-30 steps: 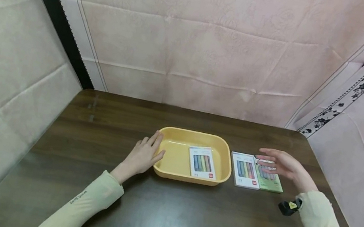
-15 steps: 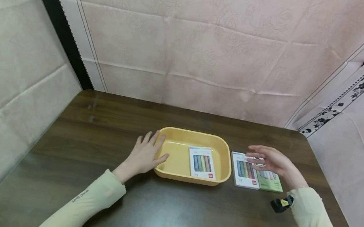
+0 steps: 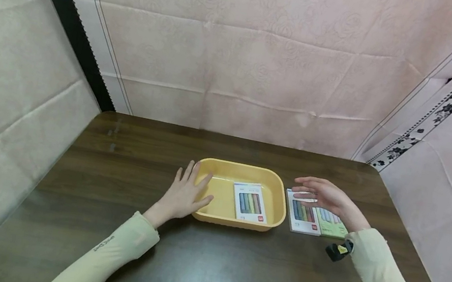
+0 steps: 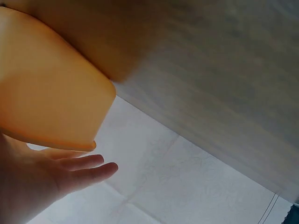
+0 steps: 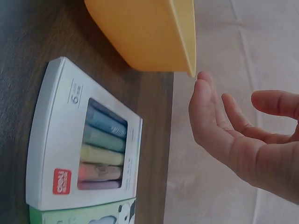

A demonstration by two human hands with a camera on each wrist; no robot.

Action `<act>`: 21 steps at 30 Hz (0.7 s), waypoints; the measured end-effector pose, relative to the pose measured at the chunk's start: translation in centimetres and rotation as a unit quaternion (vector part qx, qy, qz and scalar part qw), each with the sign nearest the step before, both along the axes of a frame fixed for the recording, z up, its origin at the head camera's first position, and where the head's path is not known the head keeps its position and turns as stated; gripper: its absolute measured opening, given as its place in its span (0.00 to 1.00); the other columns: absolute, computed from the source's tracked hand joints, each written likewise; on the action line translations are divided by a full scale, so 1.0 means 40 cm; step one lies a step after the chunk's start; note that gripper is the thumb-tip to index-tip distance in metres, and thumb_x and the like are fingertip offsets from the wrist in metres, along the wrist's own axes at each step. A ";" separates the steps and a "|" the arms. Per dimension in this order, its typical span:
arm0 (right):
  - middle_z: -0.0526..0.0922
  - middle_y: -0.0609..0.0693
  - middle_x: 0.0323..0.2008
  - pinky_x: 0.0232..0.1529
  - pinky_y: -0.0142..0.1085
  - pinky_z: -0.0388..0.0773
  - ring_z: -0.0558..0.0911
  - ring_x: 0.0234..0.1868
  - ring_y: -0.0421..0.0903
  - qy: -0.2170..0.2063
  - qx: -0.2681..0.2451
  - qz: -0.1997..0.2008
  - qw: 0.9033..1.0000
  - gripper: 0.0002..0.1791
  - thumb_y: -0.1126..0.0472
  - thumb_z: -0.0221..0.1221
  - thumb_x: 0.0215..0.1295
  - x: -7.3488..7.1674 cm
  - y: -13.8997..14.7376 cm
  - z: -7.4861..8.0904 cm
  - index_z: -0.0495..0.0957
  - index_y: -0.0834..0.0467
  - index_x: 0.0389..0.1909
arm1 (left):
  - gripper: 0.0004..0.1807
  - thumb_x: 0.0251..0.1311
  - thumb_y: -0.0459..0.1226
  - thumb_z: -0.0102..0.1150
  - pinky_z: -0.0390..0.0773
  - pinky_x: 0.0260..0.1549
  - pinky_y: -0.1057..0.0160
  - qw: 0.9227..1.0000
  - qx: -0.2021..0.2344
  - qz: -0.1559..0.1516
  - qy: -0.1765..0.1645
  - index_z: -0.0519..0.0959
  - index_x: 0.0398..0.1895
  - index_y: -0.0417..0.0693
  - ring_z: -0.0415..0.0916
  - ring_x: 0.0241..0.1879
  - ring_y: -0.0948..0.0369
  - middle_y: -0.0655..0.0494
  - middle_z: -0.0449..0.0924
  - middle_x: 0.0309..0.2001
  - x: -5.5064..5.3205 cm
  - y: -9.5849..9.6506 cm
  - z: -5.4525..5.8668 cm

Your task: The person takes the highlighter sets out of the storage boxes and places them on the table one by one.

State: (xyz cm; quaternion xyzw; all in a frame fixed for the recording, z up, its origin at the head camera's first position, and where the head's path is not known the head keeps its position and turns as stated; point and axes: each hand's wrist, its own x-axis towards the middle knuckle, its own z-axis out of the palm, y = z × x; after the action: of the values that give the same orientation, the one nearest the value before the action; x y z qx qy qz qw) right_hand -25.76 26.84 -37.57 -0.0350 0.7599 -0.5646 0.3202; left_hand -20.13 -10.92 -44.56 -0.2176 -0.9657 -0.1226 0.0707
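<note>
My left hand (image 3: 181, 193) is spread over the left rim of a yellow plastic tray (image 3: 234, 223). In the left wrist view its straight fingers lie along the tray's edge. A white box with a window of coloured markers (image 3: 249, 202) lies flat in the tray. My right hand (image 3: 326, 197) hovers, holding nothing, fingers loosely bent. Beneath it, right of the tray, another white marker box (image 3: 299, 223) lies on the table, its window showing several pastel markers. A green box (image 3: 332, 226) sits against its right side, partly hidden by the hand and wrist.
The brown wooden table (image 3: 213, 268) reaches to a pale cloth backdrop (image 3: 258, 81) at its far edge. Cloth sheets also hang along both sides. A small black device (image 3: 339, 250) is strapped at my right wrist.
My right hand has moved left, from over the green box to over the white box near the tray. My left hand has shifted slightly right, its thumb spreading over the tray.
</note>
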 end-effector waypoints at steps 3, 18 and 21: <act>0.64 0.66 0.60 0.55 0.49 0.68 0.78 0.49 0.43 0.009 0.004 0.009 1.000 0.27 0.57 0.37 0.70 0.001 -0.011 0.004 0.49 0.68 0.65 | 0.35 0.60 0.60 0.36 0.49 0.59 0.36 1.000 0.005 -0.005 -0.007 0.56 0.67 0.55 0.38 0.68 0.40 0.35 0.42 0.68 0.000 -0.001 -0.002; 0.64 0.69 0.60 0.58 0.51 0.63 0.74 0.56 0.54 0.000 -0.018 0.033 0.999 0.27 0.59 0.36 0.71 0.000 -0.056 0.028 0.47 0.72 0.64 | 0.33 0.61 0.58 0.35 0.49 0.58 0.35 0.999 0.018 -0.015 -0.023 0.54 0.68 0.57 0.36 0.67 0.37 0.34 0.37 0.68 0.003 -0.004 -0.006; 0.62 0.71 0.60 0.57 0.51 0.65 0.73 0.56 0.55 0.003 -0.014 0.041 0.999 0.27 0.59 0.35 0.71 -0.002 -0.066 0.032 0.48 0.71 0.64 | 0.33 0.61 0.57 0.36 0.49 0.58 0.35 0.999 0.020 -0.016 -0.023 0.54 0.68 0.56 0.37 0.66 0.36 0.34 0.37 0.68 0.003 -0.002 -0.005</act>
State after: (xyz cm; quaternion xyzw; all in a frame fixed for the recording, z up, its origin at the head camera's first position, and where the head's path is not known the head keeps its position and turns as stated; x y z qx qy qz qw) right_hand -25.83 24.19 -36.28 -0.0719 0.7508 -0.5614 0.3405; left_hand -20.00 -11.00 -44.76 -0.2289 -0.9608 -0.1478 0.0506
